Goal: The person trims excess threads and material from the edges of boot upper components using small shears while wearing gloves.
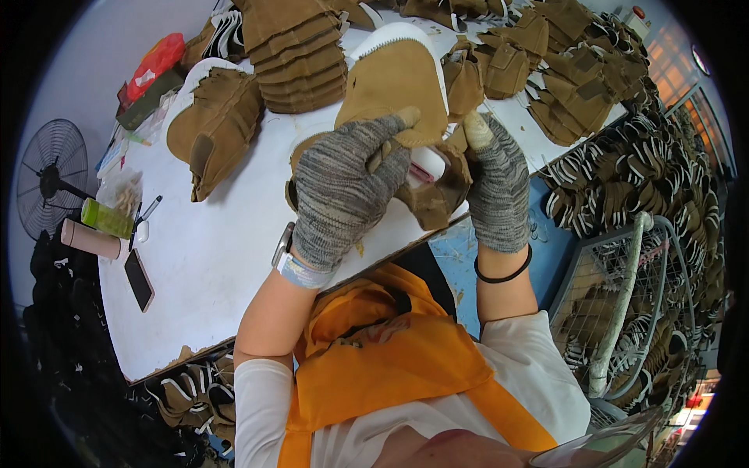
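A brown shoe upper (pixel 399 87) with a white, zigzag-stitched insole edge is held up over the near side of the white table. My left hand (pixel 343 183), in a grey knitted glove, closes on its lower end, thumb lying along the brown face. At its right side my right hand (pixel 498 187), gloved alike, pinches the edge with the thumb up; its other fingers are mostly hidden. Below and between my hands hangs a brown flap (pixel 438 204) with a pinkish-white piece showing inside; I cannot tell whether it belongs to the same upper.
More uppers lie on the white table (pixel 211 273): a bundle (pixel 222 125) at left, a tall stack (pixel 300 66) and piles (pixel 573 93) at far right. A phone (pixel 139 281), bottles (pixel 107 218) and a fan (pixel 51 179) are left. A wire cart (pixel 624 304) stands right.
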A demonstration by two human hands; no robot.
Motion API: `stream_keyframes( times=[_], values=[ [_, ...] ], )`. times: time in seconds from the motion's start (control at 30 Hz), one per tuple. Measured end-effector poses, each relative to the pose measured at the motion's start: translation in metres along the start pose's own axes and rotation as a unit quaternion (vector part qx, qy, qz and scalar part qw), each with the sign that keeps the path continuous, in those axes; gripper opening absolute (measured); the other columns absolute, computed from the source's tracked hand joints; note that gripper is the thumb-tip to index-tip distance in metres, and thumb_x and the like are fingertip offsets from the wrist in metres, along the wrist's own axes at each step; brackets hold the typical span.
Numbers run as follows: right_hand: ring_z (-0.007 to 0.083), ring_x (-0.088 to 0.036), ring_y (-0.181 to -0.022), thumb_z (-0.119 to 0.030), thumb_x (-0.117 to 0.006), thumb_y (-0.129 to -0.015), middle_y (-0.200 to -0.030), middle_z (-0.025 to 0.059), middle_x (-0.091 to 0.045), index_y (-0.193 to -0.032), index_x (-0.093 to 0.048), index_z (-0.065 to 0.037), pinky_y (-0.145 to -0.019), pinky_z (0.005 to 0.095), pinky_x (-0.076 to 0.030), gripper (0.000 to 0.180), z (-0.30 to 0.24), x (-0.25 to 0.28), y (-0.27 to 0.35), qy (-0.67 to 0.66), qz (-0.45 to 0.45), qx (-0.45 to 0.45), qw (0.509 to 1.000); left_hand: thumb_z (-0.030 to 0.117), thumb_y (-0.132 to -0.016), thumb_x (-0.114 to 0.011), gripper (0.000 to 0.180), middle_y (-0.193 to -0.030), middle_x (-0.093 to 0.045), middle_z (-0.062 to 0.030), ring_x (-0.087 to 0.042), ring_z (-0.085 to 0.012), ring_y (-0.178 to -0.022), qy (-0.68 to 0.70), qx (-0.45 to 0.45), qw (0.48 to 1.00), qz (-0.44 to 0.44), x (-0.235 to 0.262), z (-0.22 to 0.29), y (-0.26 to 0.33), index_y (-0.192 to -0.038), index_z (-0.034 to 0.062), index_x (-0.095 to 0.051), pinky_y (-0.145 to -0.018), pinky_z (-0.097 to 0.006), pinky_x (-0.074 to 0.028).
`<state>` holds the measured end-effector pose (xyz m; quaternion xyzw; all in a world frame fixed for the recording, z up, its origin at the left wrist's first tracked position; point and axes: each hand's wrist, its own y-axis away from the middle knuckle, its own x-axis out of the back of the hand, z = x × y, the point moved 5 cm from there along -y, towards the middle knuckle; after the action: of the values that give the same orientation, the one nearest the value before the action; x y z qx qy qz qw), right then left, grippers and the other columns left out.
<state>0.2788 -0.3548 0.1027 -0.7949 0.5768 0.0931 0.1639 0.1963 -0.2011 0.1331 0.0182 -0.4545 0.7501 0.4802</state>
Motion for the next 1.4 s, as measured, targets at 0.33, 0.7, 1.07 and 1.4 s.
stream_keyframes(
  times=[0.33, 0.7, 1.07, 1.4],
  values=[
    [0.0138, -0.052, -0.088, -0.022, -0.058, -0.09, -0.098, 0.0043, -0.056, -0.104, -0.054, -0.002, -0.082, 0.0277, -0.043, 0.024, 0.008, 0.016, 0.04, 0.114, 0.102, 0.262, 0.953, 0.014, -0.067, -0.071, 0.061, -0.061, -0.05, 0.0003, -0.05, -0.0194, -0.055, -0.107, -0.183, 0.968, 0.131, 0.015, 0.004, -0.002, -0.125, 0.0219, -0.057, -0.054, -0.031, -0.044],
    [0.0273, -0.048, -0.118, -0.028, -0.071, -0.08, -0.132, 0.0142, -0.042, -0.135, -0.033, -0.005, -0.099, 0.0382, -0.042, 0.071, 0.032, -0.022, 0.034, 0.241, -0.016, 0.39, 0.888, 0.015, -0.072, -0.069, 0.052, -0.072, -0.058, -0.0033, -0.055, -0.0201, -0.063, 0.0, -0.115, 0.988, 0.107, -0.001, -0.002, -0.002, -0.123, 0.0135, -0.059, -0.061, -0.032, -0.047],
    [0.0233, -0.053, -0.11, -0.026, -0.066, -0.083, -0.115, 0.0118, -0.051, -0.122, -0.047, -0.004, -0.089, 0.0393, -0.052, 0.049, 0.018, 0.032, 0.003, -0.122, 0.066, 0.11, 0.984, 0.016, -0.087, -0.058, 0.027, -0.106, -0.062, -0.0094, -0.06, -0.0176, -0.094, 0.089, -0.017, 0.99, 0.107, -0.002, -0.013, 0.016, -0.11, 0.0033, -0.057, -0.084, -0.03, -0.047],
    [0.0213, -0.061, -0.097, -0.03, -0.067, -0.083, -0.117, 0.0107, -0.056, -0.126, -0.047, -0.003, -0.084, 0.0354, -0.053, 0.055, -0.011, 0.043, 0.007, 0.113, 0.046, 0.204, 0.971, 0.032, -0.092, -0.056, 0.048, -0.117, -0.058, -0.0096, -0.057, -0.0162, -0.106, 0.634, 0.298, 0.707, -0.103, -0.035, -0.022, -0.016, -0.125, -0.0014, -0.048, -0.094, -0.028, -0.046]
  ],
)
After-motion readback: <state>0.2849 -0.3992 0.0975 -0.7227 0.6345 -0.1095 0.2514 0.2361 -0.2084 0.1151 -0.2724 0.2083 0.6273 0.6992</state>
